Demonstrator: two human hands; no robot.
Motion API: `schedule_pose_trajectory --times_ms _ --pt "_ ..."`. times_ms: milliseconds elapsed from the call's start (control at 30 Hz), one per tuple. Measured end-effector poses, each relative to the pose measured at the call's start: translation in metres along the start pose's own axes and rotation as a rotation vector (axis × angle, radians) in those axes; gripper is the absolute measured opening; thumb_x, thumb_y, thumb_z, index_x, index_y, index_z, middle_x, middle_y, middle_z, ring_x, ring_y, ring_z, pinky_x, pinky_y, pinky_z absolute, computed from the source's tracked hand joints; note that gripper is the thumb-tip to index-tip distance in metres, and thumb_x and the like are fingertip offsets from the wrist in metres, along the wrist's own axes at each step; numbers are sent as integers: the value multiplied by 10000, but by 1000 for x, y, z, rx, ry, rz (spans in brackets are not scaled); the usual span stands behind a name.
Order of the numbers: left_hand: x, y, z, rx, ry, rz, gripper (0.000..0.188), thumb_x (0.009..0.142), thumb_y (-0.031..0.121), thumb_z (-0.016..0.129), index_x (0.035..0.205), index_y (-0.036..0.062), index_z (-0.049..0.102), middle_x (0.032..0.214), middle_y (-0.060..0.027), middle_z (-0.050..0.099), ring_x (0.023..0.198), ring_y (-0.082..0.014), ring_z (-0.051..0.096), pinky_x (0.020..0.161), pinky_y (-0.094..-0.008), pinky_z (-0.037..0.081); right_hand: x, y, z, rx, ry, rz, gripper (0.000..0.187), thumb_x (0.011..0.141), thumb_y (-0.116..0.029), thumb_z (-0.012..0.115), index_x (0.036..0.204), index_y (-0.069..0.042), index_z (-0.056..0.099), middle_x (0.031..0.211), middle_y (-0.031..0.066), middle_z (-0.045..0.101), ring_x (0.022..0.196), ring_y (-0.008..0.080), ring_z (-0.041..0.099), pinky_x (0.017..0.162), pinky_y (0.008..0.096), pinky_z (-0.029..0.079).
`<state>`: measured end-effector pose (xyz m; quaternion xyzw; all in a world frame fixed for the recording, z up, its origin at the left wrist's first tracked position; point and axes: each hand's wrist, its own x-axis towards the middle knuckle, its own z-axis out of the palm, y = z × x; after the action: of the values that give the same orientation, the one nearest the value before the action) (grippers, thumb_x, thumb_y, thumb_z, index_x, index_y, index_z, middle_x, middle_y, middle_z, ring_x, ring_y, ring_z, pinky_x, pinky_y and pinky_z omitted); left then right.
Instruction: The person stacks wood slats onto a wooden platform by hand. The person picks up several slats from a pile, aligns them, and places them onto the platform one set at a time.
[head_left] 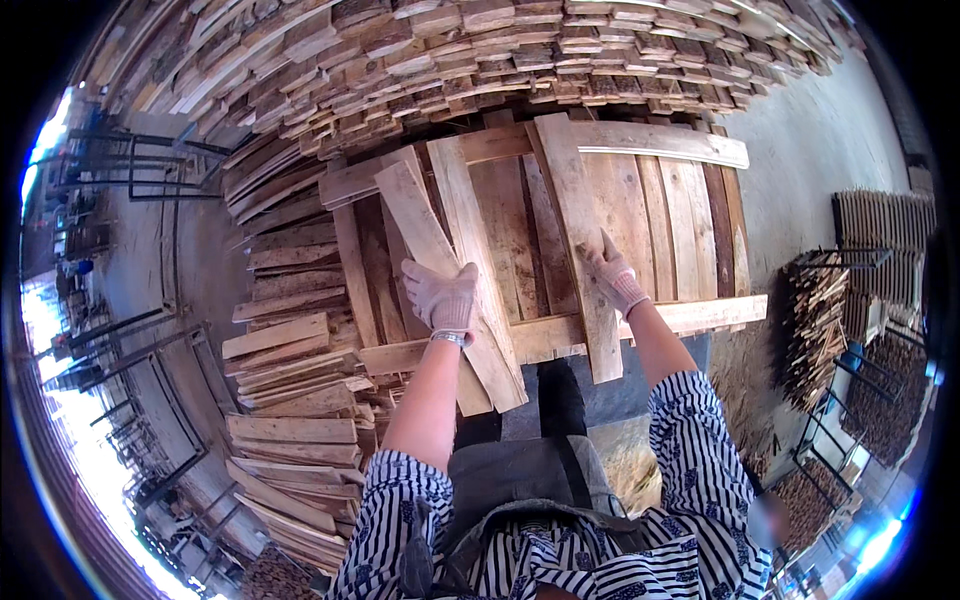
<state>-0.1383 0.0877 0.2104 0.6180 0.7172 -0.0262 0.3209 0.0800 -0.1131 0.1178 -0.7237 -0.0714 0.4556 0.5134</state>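
Note:
Both my hands wear pale work gloves. My left hand [443, 297] curls over a slanted wooden plank [415, 215], its thumb reaching toward a second plank [465, 210] that crosses beside it. My right hand [612, 277] grips the right edge of another long plank [568, 205], one finger stretched along the wood; its other fingers are partly hidden. All three planks lie loose and tilted across two crosswise boards, a far board [660, 142] and a near board [690, 314]. Under these, a layer of boards [620, 215] lies side by side.
Beyond the boards rises a large stack of planks [480, 50]. On the left, a long pile of rough boards [290, 430] runs toward me. Black metal frames [150, 350] stand farther left. At right are bundled wood strips [815, 335] and a stacked pile [885, 245] on the concrete floor.

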Motion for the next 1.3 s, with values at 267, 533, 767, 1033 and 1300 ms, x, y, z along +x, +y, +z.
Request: schedule_pose_trajectory --times_ms 267,533,767,1033,1300 --pt "24 -17 -51 26 -161 -29 731 700 220 816 1236 -19 380 1155 -287 617 1009 -422 668 941 -416 557 -112 -69 88 -800 372 -716 653 864 -282 689 1422 -41 451 1361 258 506 1233 447 502 1045 514 425" --pt "91 -61 -116 3 -235 150 951 748 383 815 1412 -66 304 1401 -298 470 1271 -370 528 1068 -396 443 -116 -20 139 -475 55 -287 851 871 -457 718 1495 -12 349 1418 257 489 1304 388 504 1063 435 444" --pt "136 -122 -69 -197 -172 179 1069 824 436 796 1527 -68 166 1462 -270 444 1317 -350 498 1101 -383 400 -38 -33 204 -657 -34 133 1092 799 -588 713 1562 -22 174 1400 292 520 1241 393 576 1019 411 489" --pt "116 -198 -76 -335 -265 247 757 990 398 574 1555 53 205 1385 -195 554 1231 -299 568 1039 -359 424 -64 -65 190 -750 65 82 977 853 -520 686 1561 -51 204 1309 296 595 1180 394 620 998 429 497" --pt "147 -196 -58 -513 -210 256 673 1009 333 549 1545 39 269 1365 -196 567 1222 -266 550 1051 -326 398 -29 -20 320 -534 -27 24 720 983 -383 519 1537 -13 247 1416 336 471 1304 453 489 1083 474 410"
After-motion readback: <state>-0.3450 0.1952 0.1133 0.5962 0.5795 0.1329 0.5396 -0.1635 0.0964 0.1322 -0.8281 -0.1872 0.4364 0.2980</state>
